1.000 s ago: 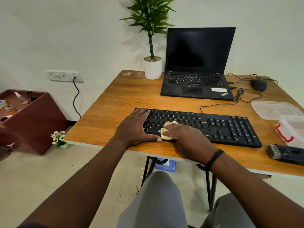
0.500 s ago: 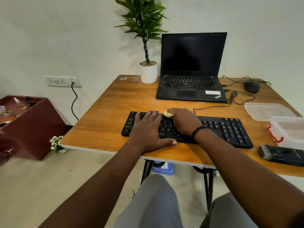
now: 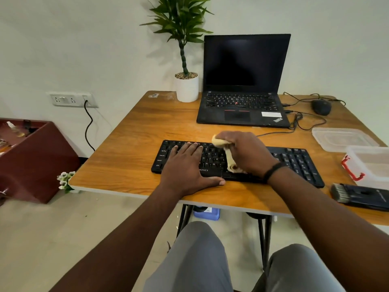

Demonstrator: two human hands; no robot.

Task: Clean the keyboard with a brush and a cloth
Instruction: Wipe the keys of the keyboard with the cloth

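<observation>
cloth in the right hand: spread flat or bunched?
Bunched. The cloth is wadded in the right hand, a twisted tail hanging onto the keyboard.

We see table point(image 3: 134, 144): wood grain, smooth, slight sheen | keyboard point(image 3: 294, 161): matt black plastic | cloth point(image 3: 229, 159): soft yellowish fabric | tubs point(image 3: 343, 139): clear plastic | pot point(image 3: 187, 89): smooth white
</observation>
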